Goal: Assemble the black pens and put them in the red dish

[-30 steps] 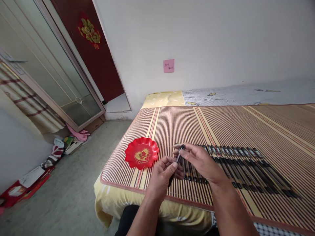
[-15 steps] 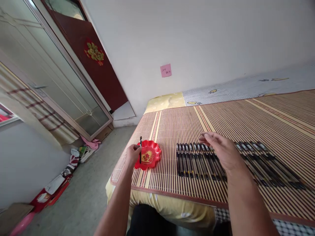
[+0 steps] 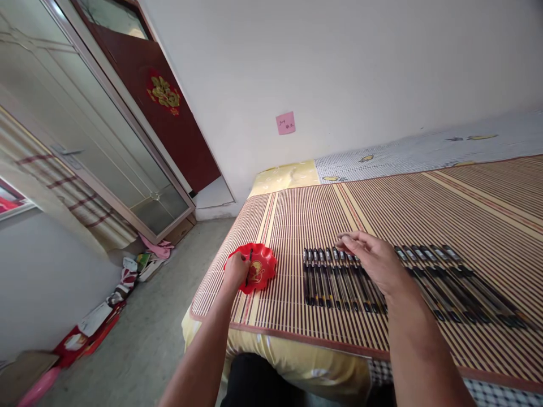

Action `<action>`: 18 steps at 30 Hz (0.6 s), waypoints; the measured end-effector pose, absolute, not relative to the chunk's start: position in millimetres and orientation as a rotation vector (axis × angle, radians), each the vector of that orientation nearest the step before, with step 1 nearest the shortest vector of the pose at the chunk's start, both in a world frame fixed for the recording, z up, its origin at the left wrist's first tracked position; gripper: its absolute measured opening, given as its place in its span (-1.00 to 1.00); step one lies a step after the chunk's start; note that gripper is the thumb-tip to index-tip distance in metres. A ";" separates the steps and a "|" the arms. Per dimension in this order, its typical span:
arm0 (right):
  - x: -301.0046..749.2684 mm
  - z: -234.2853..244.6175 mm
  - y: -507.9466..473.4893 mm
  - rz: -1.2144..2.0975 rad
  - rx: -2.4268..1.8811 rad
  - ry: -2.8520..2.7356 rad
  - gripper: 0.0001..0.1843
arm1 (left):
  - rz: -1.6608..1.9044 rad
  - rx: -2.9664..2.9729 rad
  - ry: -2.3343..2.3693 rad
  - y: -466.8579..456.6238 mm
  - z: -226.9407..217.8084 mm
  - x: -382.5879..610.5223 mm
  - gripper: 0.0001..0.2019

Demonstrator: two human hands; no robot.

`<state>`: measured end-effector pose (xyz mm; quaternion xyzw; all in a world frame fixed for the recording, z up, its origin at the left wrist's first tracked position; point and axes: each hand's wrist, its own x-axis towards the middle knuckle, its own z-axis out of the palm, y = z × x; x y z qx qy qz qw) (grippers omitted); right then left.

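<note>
My left hand (image 3: 236,270) is over the near-left edge of a red scalloped plate (image 3: 262,265) with a gold heart, fingers closed on a dark pen (image 3: 250,264) whose tip points down into the plate. My right hand (image 3: 373,260) hovers with fingers stretched out above a long row of dark pens (image 3: 428,280) lying side by side on the striped bamboo mat (image 3: 382,209). Nothing is in the right hand. Its palm hides part of the row.
The mat covers a bed with a yellow sheet (image 3: 288,172); the bed's front edge is just before my knees. A white wall with a pink note (image 3: 285,122) stands behind. Left are a glass sliding door (image 3: 85,141), a dark red door (image 3: 169,113) and clutter on the floor (image 3: 97,316).
Both hands held one pen together a second ago. The left hand carried it left to the red plate and lowered it in; the right hand moved back over the row.
</note>
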<state>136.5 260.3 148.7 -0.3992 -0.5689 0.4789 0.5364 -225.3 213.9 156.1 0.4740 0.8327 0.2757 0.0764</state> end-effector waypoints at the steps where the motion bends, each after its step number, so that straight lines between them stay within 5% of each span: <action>1: 136.4 148.5 260.1 1.133 -0.945 -1.358 -0.57 | 0.848 1.439 2.512 207.2 160.8 -224.4 -0.95; 7: 141.7 164.4 246.1 1.037 -1.017 -1.432 -0.49 | 1.023 1.478 2.507 112.6 170.1 -211.3 -0.78; 12: 153.6 181.6 206.1 1.041 -1.098 -1.568 -0.47 | 1.336 1.213 2.059 1.8 111.2 -190.7 -0.87; 18: 149.1 148.3 98.8 1.593 -1.041 -1.812 -0.54 | 1.322 0.999 1.687 -66.0 47.4 -140.9 -0.91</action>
